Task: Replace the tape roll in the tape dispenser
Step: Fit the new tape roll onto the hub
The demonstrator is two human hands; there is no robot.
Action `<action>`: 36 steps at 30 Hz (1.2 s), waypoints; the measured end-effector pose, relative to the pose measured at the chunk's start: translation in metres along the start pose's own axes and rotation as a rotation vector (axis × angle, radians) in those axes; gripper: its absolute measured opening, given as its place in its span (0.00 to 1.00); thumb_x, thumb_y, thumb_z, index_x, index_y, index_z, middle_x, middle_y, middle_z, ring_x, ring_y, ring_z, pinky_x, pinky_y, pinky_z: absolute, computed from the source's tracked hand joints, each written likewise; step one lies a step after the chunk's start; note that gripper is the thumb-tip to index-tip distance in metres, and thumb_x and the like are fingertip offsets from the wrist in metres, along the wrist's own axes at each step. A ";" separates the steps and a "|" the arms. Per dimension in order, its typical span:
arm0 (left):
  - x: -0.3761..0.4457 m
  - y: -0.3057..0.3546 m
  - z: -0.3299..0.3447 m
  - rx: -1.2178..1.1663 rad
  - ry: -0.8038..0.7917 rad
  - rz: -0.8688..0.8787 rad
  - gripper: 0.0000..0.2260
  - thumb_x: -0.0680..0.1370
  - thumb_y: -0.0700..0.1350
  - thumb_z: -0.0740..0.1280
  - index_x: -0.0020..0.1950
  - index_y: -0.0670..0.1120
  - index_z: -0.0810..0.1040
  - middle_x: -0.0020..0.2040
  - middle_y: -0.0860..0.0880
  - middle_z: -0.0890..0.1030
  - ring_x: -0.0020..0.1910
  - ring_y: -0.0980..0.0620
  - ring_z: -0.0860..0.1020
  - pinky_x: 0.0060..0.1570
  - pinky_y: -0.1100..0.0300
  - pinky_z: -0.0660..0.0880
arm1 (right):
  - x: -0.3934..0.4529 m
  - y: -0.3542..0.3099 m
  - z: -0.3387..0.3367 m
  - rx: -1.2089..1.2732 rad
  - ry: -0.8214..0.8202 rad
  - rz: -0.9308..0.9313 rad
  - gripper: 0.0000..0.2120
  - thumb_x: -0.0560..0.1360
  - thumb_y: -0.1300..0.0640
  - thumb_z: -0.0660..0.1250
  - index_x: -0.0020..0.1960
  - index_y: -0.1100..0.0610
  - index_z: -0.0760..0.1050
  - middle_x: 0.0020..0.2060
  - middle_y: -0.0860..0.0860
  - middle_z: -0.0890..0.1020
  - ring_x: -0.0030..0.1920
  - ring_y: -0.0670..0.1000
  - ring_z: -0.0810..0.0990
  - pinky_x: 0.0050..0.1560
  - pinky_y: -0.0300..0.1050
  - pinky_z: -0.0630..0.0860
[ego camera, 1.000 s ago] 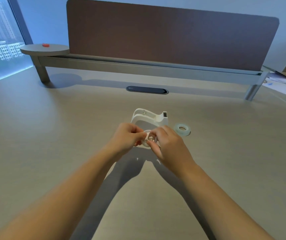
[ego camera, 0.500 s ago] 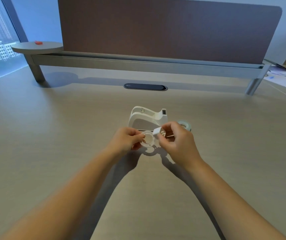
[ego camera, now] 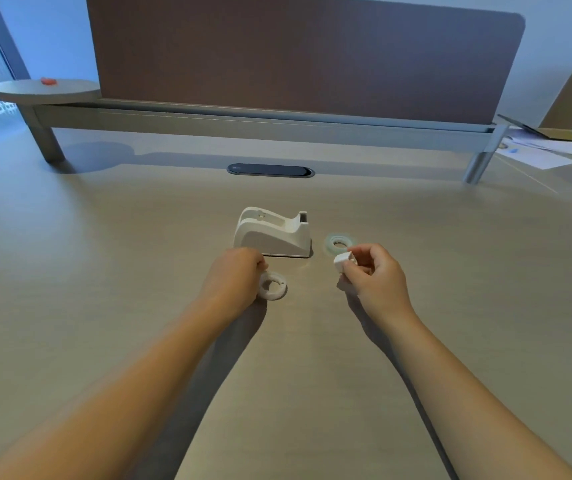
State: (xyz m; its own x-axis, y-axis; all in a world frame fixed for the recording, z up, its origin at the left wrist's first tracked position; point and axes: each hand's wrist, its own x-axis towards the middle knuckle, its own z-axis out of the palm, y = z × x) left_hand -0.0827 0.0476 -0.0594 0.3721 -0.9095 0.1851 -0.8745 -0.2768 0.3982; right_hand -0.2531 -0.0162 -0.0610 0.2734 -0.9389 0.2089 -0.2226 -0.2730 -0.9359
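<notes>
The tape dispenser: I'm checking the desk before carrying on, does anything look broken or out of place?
Nothing looks damaged. The tape dispenser stands upright with its cradle empty. The left hand rests on a white ring, the right hand holds a small white hub.

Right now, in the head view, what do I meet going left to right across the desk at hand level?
Left hand → empty white ring → tape dispenser → new tape roll → white hub piece → right hand.

one dispenser [ego camera: 272,235], two rings [ego camera: 273,285], one hub [ego camera: 341,262]
</notes>
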 end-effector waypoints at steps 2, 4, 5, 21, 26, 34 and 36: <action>0.001 0.009 -0.001 0.008 0.051 0.069 0.10 0.76 0.41 0.57 0.47 0.39 0.77 0.50 0.39 0.80 0.46 0.41 0.74 0.40 0.56 0.65 | 0.003 0.003 -0.007 0.008 0.032 0.022 0.04 0.72 0.60 0.65 0.46 0.57 0.71 0.33 0.46 0.74 0.32 0.44 0.73 0.25 0.23 0.68; 0.004 0.023 0.001 -0.054 0.075 0.138 0.10 0.75 0.41 0.59 0.51 0.38 0.77 0.53 0.39 0.79 0.51 0.40 0.75 0.44 0.53 0.69 | 0.006 0.005 -0.016 -0.003 0.059 0.038 0.04 0.71 0.61 0.65 0.46 0.58 0.71 0.33 0.46 0.74 0.32 0.44 0.73 0.26 0.26 0.69; 0.006 0.032 0.003 -0.091 0.075 0.160 0.11 0.74 0.41 0.61 0.52 0.39 0.77 0.55 0.39 0.78 0.53 0.40 0.74 0.49 0.52 0.69 | 0.007 0.006 -0.021 -0.014 0.065 0.042 0.04 0.72 0.61 0.65 0.45 0.58 0.71 0.32 0.46 0.74 0.31 0.44 0.73 0.28 0.29 0.70; 0.063 0.085 0.069 0.123 -0.052 0.250 0.12 0.75 0.39 0.57 0.55 0.37 0.74 0.61 0.38 0.72 0.60 0.40 0.67 0.59 0.54 0.63 | 0.019 0.035 -0.060 -0.122 0.080 0.140 0.09 0.70 0.55 0.64 0.35 0.43 0.69 0.34 0.43 0.79 0.43 0.53 0.82 0.52 0.63 0.77; 0.046 0.088 0.055 -0.477 -0.051 0.105 0.07 0.74 0.43 0.61 0.45 0.41 0.77 0.52 0.45 0.75 0.52 0.48 0.72 0.46 0.65 0.64 | 0.017 0.031 -0.055 0.004 0.079 0.097 0.09 0.74 0.55 0.61 0.37 0.45 0.70 0.35 0.46 0.78 0.39 0.50 0.79 0.49 0.58 0.78; 0.010 0.059 0.016 -1.328 -0.194 -0.230 0.09 0.76 0.42 0.58 0.39 0.43 0.76 0.43 0.44 0.78 0.44 0.48 0.78 0.52 0.53 0.75 | 0.006 -0.002 -0.019 0.330 0.003 0.052 0.10 0.72 0.64 0.65 0.40 0.50 0.71 0.37 0.49 0.77 0.39 0.51 0.78 0.41 0.42 0.76; 0.004 0.047 0.011 -1.346 -0.184 -0.229 0.10 0.77 0.42 0.57 0.40 0.44 0.75 0.42 0.45 0.78 0.43 0.50 0.78 0.49 0.56 0.76 | 0.002 -0.008 -0.003 0.360 -0.039 0.047 0.10 0.71 0.66 0.66 0.42 0.51 0.71 0.38 0.49 0.77 0.41 0.52 0.78 0.44 0.45 0.77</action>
State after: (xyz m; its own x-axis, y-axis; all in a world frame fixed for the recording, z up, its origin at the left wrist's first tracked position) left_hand -0.1254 0.0279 -0.0497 0.3278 -0.9413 -0.0803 0.2120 -0.0096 0.9772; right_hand -0.2536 -0.0161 -0.0525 0.3080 -0.9380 0.1589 0.1058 -0.1322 -0.9856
